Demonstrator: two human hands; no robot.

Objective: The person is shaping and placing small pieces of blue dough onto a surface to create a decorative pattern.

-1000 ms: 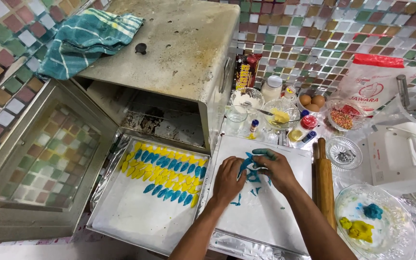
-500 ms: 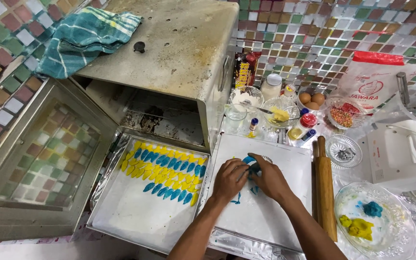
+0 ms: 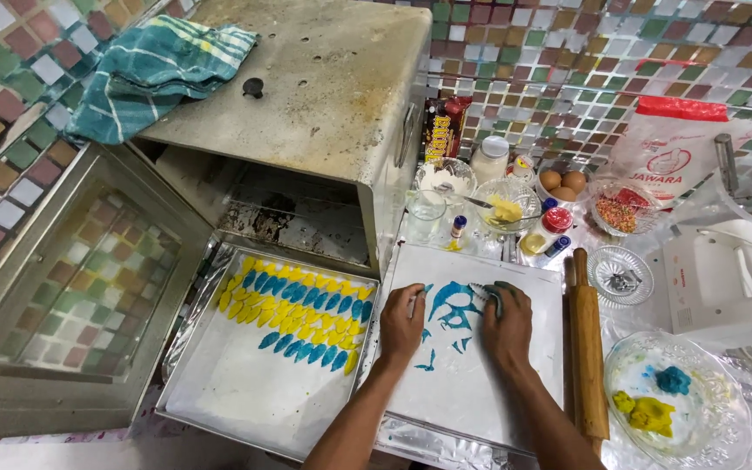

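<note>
Blue dough scraps [image 3: 450, 313], thin and curved with leaf-shaped gaps, lie on a white sheet [image 3: 472, 383] in the lower centre of the frame, and we see both of the person's hands pressed down on them. The left hand [image 3: 402, 320] lies flat at the left edge of the dough, fingers spread, gripping nothing. The right hand [image 3: 506, 324] is curled over a small tool at the dough's right edge; we cannot tell what it is or how tightly it is held. We judge this to be the cutting step, and the next move calls for lifting a soft piece without tearing it.

Left of the sheet, a shallow metal tray [image 3: 219, 409], lined in white, carries diagonal rows of small blue and yellow leaf shapes [image 3: 298, 318]. A smooth wooden rolling pin [image 3: 587, 348] lies just right of the sheet. At lower right, a clear glass dish [image 3: 698, 435] holds lumps of blue and yellow dough. A worn metal oven [image 3: 306, 96] stands open at upper left.
</note>
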